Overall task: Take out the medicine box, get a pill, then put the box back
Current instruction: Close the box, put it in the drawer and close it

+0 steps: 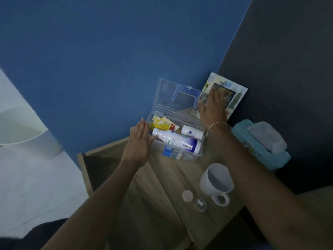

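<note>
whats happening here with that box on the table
A person has a clear medicine box open on a wooden bedside table, with bottles and packets inside. The left hand is flat against its left end; the right hand is at the raised lid. A white mug and a small cap holding a pill sit nearer.

Setting: home, likely bedroom corner. Evidence: small wooden desk [156, 192] against blue wall [108, 60]; framed picture [232, 98] propped in corner; teal tissue box [261, 147]; white mug [216, 181]; clear household medicine box [180, 156]
</note>
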### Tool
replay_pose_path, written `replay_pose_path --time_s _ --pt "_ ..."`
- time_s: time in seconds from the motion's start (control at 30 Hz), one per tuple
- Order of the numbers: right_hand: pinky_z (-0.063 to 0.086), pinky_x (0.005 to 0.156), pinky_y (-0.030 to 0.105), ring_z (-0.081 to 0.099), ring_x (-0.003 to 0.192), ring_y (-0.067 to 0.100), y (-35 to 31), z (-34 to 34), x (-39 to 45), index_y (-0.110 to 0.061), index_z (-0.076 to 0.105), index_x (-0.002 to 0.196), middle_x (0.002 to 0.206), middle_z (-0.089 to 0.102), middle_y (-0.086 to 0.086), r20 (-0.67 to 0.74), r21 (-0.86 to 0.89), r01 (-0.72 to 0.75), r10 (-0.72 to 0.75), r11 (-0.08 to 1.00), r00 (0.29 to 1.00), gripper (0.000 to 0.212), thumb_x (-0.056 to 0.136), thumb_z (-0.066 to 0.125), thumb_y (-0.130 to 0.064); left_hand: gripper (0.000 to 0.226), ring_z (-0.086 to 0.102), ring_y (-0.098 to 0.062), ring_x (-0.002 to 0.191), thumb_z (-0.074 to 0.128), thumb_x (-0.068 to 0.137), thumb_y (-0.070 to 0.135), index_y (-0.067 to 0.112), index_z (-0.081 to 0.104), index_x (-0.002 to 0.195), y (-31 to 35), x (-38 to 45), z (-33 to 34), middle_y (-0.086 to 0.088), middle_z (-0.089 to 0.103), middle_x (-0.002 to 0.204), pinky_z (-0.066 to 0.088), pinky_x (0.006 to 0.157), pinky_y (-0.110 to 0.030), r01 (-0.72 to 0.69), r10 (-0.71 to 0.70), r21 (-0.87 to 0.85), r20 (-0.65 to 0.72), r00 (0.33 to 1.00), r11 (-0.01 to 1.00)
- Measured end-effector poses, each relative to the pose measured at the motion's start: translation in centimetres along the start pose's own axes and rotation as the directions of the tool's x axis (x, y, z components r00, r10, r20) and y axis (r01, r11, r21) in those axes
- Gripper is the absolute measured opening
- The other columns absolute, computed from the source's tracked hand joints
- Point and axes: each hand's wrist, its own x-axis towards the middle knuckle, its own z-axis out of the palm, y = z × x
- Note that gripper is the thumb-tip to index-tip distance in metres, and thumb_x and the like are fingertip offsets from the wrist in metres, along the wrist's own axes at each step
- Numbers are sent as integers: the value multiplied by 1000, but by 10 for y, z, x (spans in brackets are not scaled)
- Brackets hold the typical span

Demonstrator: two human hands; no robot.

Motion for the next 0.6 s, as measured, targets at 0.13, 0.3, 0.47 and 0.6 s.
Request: replay_pose_path --time_s 0.13,0.3,0.47,0.6 --pt "32 106 45 36 129 39 1 -1 -11 -6 43 137 141 42 20 -153 17 70 -67 997 986 43 98 38 -21 61 -3 -22 149 24 102 37 6 4 150 -2 -2 3 -11 -2 161 6 123 -43 -4 3 -78 -15 1000 997" --pt "44 88 41 47 105 34 7 -17 -29 -15 61 124 114 49 18 -175 23 216 -209 976 962 34 95 48 -28 66 -2 -23 149 30 101 35 3 0 150 8 -8 -3 -14 -6 161 6 123 -41 11 -26 -206 -70 997 978" --pt "47 88 32 53 100 22 19 -22 -56 -21 63 112 119 48 14 -93 166 339 -328 926 940 35 79 73 -27 65 -3 -20 150 29 101 34 6 -1 150 23 -17 -18 -11 -6 161 8 123 -39 -43 -5 -228 -207 978 973" --pt "47 97 42 56 108 30 25 -7 -86 -16 62 120 131 57 11 83 48 467 -469 883 879 56 71 79 -36 58 1 -24 150 29 102 30 9 5 151 28 -20 -29 -12 0 161 9 123 -40 -113 79 -125 -255 964 986"
